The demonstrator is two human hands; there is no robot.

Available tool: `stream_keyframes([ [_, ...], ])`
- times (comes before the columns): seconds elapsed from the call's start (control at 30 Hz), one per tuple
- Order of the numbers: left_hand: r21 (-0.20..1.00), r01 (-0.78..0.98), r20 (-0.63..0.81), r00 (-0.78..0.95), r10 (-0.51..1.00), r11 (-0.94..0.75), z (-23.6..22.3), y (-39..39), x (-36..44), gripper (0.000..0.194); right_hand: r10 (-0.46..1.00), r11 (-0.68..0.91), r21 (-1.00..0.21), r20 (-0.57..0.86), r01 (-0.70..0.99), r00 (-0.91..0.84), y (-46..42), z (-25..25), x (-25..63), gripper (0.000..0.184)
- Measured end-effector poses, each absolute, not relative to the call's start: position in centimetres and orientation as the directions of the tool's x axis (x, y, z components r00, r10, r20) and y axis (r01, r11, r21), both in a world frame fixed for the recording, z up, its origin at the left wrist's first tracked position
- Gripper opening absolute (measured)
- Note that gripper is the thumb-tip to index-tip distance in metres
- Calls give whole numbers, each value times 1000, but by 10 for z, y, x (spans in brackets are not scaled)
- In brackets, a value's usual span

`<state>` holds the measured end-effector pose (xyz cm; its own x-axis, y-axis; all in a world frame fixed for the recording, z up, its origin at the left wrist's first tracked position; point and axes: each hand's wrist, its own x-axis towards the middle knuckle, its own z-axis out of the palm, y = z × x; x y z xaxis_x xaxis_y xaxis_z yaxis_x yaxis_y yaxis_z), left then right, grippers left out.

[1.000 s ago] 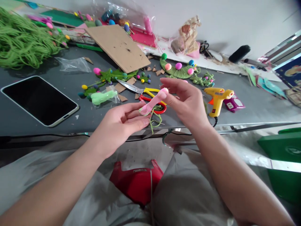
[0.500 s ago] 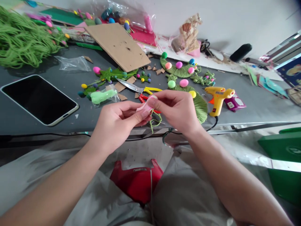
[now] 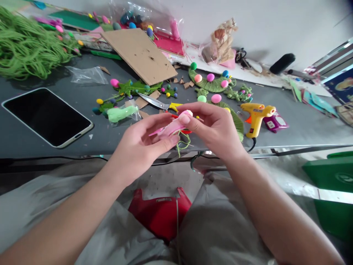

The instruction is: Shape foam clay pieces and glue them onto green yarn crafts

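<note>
Between my hands is a packet of pink modelling clay (image 3: 172,128), its pale soft end showing at the top. My left hand (image 3: 143,141) is closed around the lower part of the wrapper. With thumb and forefinger, my right hand (image 3: 213,129) pinches the upper end. Just beyond lie scissors (image 3: 156,102) with yellow and red handles, partly hidden by my fingers. A loop of green yarn (image 3: 183,141) shows below the packet. To the left, a bag of light green clay (image 3: 121,113) lies on the table. Green yarn-wrapped pieces (image 3: 235,123) with coloured balls sit behind my right hand.
A tablet-like phone (image 3: 46,117) lies at left, near a heap of green yarn (image 3: 30,44). Cardboard (image 3: 140,55) leans at the back. A yellow glue gun (image 3: 256,117) and a purple packet (image 3: 275,122) are at right. A cable runs under the table edge.
My fingers have spread somewhat, and more of the pink packet now shows. My right hand has shifted slightly right, with its thumb at the packet's upper end.
</note>
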<state>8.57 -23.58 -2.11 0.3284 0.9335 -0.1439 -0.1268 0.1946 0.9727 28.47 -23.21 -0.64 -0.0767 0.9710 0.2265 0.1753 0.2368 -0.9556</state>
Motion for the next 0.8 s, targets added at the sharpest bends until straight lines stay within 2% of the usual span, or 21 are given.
stream_keyframes([
  [0.1, 971, -143, -127, 358, 925, 189, -22, -236, 84, 30, 969, 246, -940, 241, 235, -51, -231, -4, 288, 33],
  [0.37, 963, -189, -140, 257, 956, 192, -29, -233, 85, 18, 960, 261, -924, 278, 281, 21, -227, -3, 299, 30],
  [0.5, 966, -192, -127, 223, 966, 171, -30, -233, 87, 19, 975, 221, -956, 214, 192, -56, -231, 0, 296, 33],
  [0.6, 964, -211, -110, 242, 964, 163, -28, -235, 89, 19, 981, 133, -987, 118, 91, -155, -235, 1, 286, 41],
  [0.7, 973, -189, -79, 272, 959, 134, -26, -237, 90, 18, 980, 74, -994, 58, 77, -189, -237, -4, 277, 44],
  [0.8, 974, -204, -31, 306, 952, 97, -27, -238, 88, 21, 980, 92, -992, 74, 92, -184, -235, -10, 273, 43],
])
